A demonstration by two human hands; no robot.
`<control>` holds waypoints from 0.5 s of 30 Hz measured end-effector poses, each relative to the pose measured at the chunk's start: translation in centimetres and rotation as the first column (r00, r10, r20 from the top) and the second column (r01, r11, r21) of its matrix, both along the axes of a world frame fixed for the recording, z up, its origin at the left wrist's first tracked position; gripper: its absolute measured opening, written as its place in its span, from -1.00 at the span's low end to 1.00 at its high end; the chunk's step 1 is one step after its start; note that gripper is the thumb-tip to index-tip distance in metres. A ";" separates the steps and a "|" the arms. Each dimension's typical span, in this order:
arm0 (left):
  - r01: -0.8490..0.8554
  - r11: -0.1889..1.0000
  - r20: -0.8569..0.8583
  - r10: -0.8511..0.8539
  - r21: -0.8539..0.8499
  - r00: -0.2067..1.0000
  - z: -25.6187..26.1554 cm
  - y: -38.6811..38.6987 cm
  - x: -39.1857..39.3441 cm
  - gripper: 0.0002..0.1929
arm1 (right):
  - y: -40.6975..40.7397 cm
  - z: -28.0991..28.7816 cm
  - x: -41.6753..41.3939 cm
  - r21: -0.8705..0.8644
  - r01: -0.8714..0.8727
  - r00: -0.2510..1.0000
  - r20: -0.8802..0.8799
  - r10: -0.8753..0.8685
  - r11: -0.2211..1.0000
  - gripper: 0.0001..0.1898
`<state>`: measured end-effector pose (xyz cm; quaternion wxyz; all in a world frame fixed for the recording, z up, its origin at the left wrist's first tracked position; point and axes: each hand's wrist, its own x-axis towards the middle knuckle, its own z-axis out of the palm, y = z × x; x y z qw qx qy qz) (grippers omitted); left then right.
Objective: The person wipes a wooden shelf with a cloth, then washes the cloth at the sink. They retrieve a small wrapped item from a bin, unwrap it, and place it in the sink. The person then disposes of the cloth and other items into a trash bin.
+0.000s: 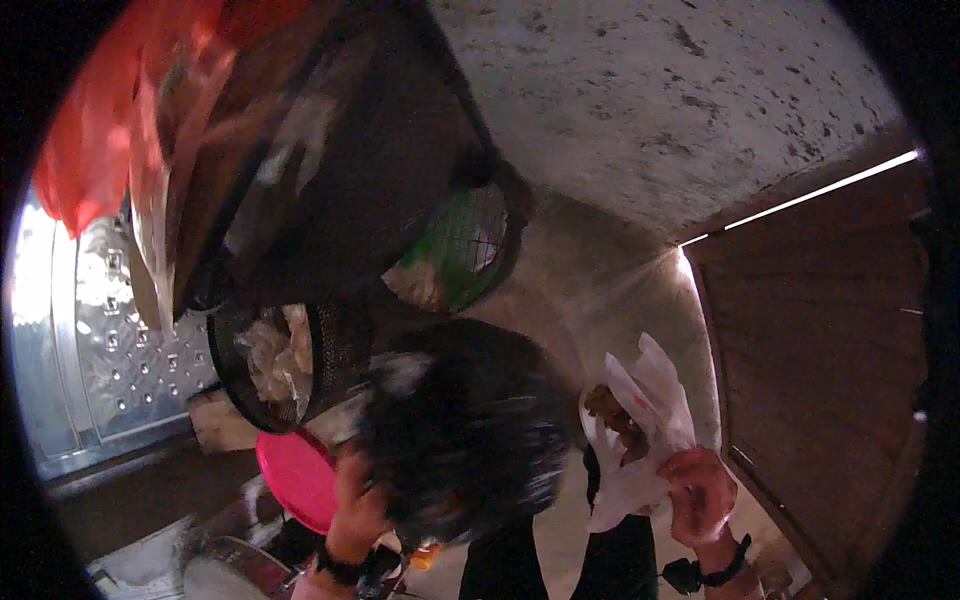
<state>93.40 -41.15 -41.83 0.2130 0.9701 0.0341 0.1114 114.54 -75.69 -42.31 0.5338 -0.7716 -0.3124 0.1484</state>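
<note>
My left hand (358, 491), blurred and wearing a dark wristband, grips the left side of a bulky black plastic bag (469, 431). Glossy folds and motion blur hide what the bag holds. On the right, my right hand (701, 495) has its fingers closed on a white translucent plastic bag (664, 427). Brown pieces (619, 420) that I cannot identify show through that bag's open top. My dark-clad legs (499, 562) stand below the two bags.
A black mesh basket (322, 367) with crumpled plastic inside is left of the black bag. Below it sits a bright pink basin (296, 476). Red plastic (82, 165) hangs at upper left. A brown door (817, 337) stands at right, beside a stained wall (675, 97).
</note>
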 end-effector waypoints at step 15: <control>-0.639 0.721 -0.377 0.689 0.268 0.619 -20.9 11.1 21.6 -0.54 | -7.1 -2.3 -0.5 0.169 0.147 0.984 -0.125 -0.127 0.975 -0.81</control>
